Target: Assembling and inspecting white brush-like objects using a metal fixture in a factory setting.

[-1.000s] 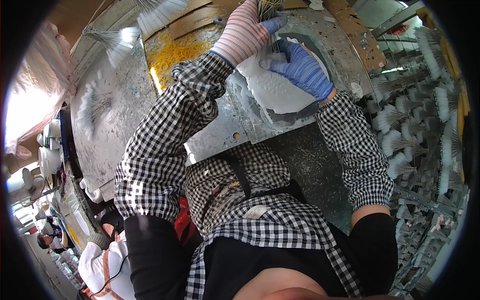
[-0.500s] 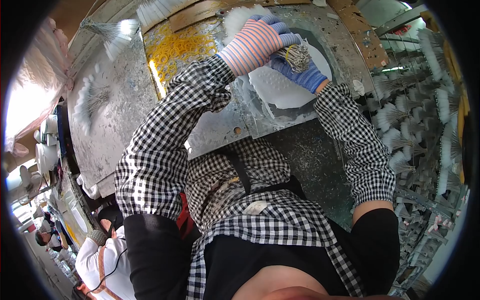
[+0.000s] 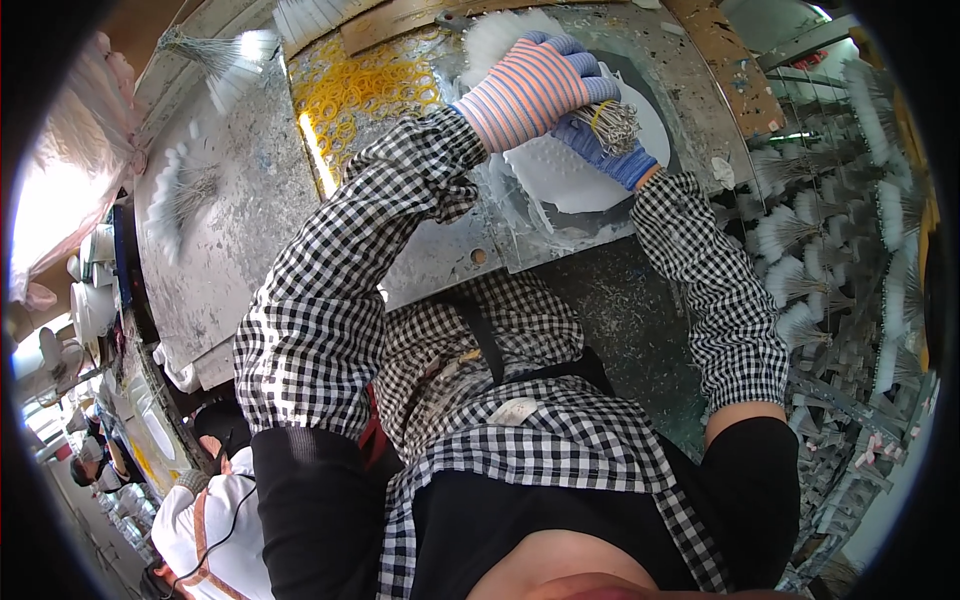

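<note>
A bundle of thin wire stems [image 3: 612,128] with a yellow rubber band round it is held above the far part of the bench. My left hand [image 3: 530,92], in an orange-and-blue striped glove, is closed over the bundle from its left side. My right hand [image 3: 612,160], in a blue glove, grips it from below and the right, its fingers partly hidden. Under both hands lies a white round layer [image 3: 570,180] with a bumpy surface, on a dark grey patch. Beyond my left hand shows a clump of white bristles [image 3: 505,42]; I cannot tell whether it belongs to the bundle.
Yellow rubber bands [image 3: 365,85] lie scattered on the metal bench [image 3: 250,260]. Wire-stemmed white brushes [image 3: 185,190] lie at the left, with another bunch [image 3: 225,60] behind. Racked white brushes [image 3: 800,270] stand close on the right. A person in white [image 3: 220,525] is at lower left.
Both hands and the wire bundle have shifted slightly to the right, my left hand most. The bundle's stem ends now face more to the right. The grip stays on it.
</note>
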{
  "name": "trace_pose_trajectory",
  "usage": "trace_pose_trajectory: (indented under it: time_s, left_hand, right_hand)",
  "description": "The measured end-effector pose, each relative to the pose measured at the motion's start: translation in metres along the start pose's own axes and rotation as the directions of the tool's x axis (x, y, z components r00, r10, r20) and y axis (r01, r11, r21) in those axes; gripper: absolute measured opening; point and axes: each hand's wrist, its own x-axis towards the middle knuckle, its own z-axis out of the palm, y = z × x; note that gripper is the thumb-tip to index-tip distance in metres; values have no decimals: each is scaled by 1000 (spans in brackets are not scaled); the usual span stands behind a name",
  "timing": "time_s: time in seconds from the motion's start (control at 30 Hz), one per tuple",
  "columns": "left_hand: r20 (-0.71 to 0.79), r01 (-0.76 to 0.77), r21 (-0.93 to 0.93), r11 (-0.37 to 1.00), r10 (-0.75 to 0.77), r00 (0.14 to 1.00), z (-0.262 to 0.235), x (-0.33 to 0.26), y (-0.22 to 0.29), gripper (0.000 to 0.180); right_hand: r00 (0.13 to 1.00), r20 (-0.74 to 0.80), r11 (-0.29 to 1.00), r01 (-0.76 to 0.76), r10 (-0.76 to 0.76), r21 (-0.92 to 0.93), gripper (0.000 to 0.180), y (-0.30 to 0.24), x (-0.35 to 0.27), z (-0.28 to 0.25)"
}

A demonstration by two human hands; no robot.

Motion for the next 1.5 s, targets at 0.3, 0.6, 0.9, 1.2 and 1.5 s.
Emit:
trace_pose_trajectory:
  time_s: [0.3, 0.6, 0.9, 1.2, 1.5]
  left_hand:
    - [43, 162, -197, 967, -157, 987, -3, 10, -9, 51]
    - [-130, 116, -908, 402, -534, 836, -37, 11, -48, 50]
    - [74, 257, -943, 210, -622, 779, -49, 8, -44, 45]
    - [-85, 150, -932, 329, -602, 794, -44, 14, -46, 45]
    - [-163, 156, -918, 364, -708, 687, -36, 26, -47, 31]
  right_hand:
    - [995, 18, 976, -92, 97, -196, 49, -32, 6, -26]
    - [961, -229, 915, 54, -156, -399, 51, -101, 19, -73]
    - [987, -59, 963, -157, 147, -220, 52, -104, 28, -68]
    - [977, 3, 962, -210, 213, -176, 57, -114, 34, -66]
    - [973, -95, 942, -229, 212, -246, 68, -111, 54, -64]
